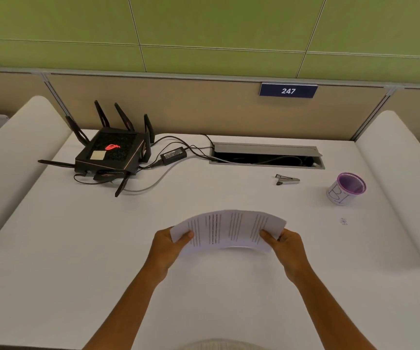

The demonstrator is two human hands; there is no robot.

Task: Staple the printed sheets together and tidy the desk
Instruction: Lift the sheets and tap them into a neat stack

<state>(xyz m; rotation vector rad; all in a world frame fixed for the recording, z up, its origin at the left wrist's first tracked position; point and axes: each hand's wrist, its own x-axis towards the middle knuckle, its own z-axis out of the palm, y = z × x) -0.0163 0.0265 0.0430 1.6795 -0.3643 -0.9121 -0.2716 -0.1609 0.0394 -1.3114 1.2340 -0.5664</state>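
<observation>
A thin stack of printed sheets (229, 229) is held above the white desk (102, 248), bowed upward in the middle with its text lines running away from me. My left hand (171, 245) grips the stack's left end, thumb on top. My right hand (288, 245) grips the right end the same way. A small black and silver stapler (287, 179) lies on the desk beyond the sheets, to the right of centre and apart from both hands.
A black router (110, 154) with several antennas, a power brick (173, 155) and cables sit at the back left. An open cable hatch (267, 156) is at the back centre. A purple-rimmed cup (346, 189) stands at the right. White side panels flank the desk.
</observation>
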